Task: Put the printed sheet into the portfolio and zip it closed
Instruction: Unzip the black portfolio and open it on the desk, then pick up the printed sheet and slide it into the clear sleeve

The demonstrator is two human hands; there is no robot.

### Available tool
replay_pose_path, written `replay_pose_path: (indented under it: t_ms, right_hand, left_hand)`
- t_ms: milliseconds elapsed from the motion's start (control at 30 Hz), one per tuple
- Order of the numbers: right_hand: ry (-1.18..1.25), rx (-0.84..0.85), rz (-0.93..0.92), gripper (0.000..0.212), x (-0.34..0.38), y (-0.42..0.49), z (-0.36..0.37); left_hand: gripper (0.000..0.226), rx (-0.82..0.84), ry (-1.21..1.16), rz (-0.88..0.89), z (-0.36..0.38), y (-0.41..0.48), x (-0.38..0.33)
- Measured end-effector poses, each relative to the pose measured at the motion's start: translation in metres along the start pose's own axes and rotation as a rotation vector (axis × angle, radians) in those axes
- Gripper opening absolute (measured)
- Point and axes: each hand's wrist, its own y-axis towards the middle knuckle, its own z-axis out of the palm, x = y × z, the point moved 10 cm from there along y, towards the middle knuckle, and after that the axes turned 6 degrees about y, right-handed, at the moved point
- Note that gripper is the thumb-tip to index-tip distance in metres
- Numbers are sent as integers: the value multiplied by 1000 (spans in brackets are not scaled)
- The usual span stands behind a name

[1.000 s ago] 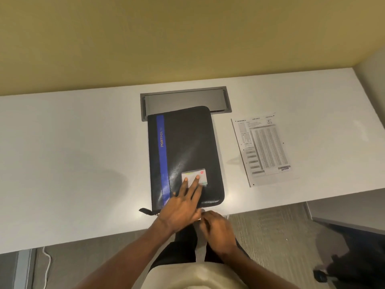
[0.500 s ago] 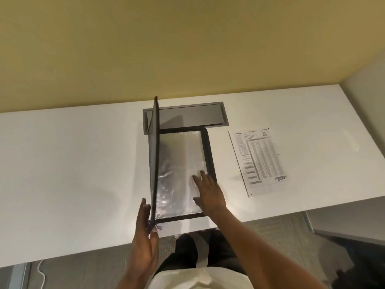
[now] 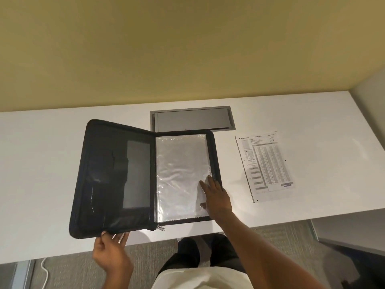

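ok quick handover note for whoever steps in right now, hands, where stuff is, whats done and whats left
Left hand: gripping the near edge of the portfolio's opened cover, which is not yet flat on the desk.
Right hand: open, fingers resting flat on the clear sleeve in the right half.
Printed sheet: flat on the desk, right of the portfolio, untouched.
Done: portfolio unzipped and opened.
Left: put the sheet inside, close the cover, zip it shut.

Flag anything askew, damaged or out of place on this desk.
Little stands out. The printed sheet lies slightly skewed to the desk edge. The portfolio lies open, its near left corner overhanging that edge, held by the left hand. No damage visible.
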Motion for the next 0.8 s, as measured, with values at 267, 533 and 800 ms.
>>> replay_pose_path:
  t_ms: [267, 533, 800]
  right_hand:
    - [-32, 12, -3, 89, -1, 4, 8]
    - [29, 7, -68, 85, -5, 2, 7]
    - [152, -193, -117, 74, -44, 3, -52]
  left_hand:
    - [20, -26, 19, -350, -14, 62, 51]
    - [25, -233, 677, -97, -17, 52, 9]
    - [28, 2, 679, 548, 133, -59, -55]
